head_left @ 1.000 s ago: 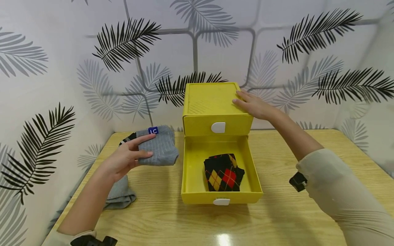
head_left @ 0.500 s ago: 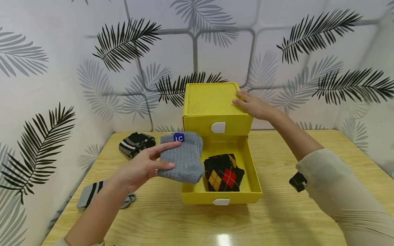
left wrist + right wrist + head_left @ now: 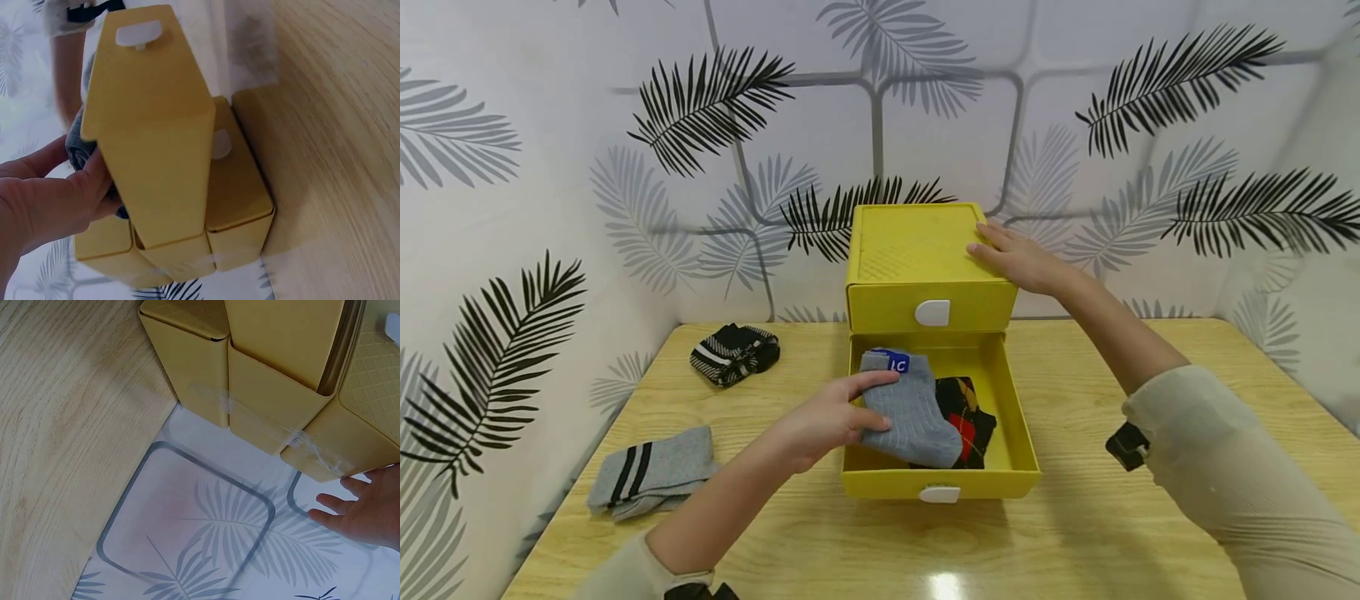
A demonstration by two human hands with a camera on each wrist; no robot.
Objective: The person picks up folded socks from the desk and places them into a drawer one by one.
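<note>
My left hand [image 3: 827,423] pinches a folded pair of blue-grey ribbed socks [image 3: 913,421] with a blue label, holding it inside the pulled-out drawer [image 3: 981,483]. These socks partly cover folded black argyle socks [image 3: 958,396] with red and yellow diamonds. In the left wrist view, the drawer's yellow wall [image 3: 156,175] hides most of the held socks; thumb and fingers [image 3: 47,203] reach past its edge. My right hand [image 3: 1022,260] rests on the right top edge of the yellow drawer cabinet [image 3: 917,242]. Its fingers are extended, as the right wrist view shows.
Folded grey socks [image 3: 655,471] with black stripes lie at the left of the wooden table [image 3: 775,533]. Behind them sits a black-and-white patterned sock bundle [image 3: 733,354]. The cabinet's upper drawer [image 3: 887,308] is closed. A leaf-patterned backdrop [image 3: 700,208] stands behind.
My left hand has carried the blue-grey socks rightward from over the table into the lower drawer, bringing the striped grey socks into view. The right hand has stayed on the cabinet.
</note>
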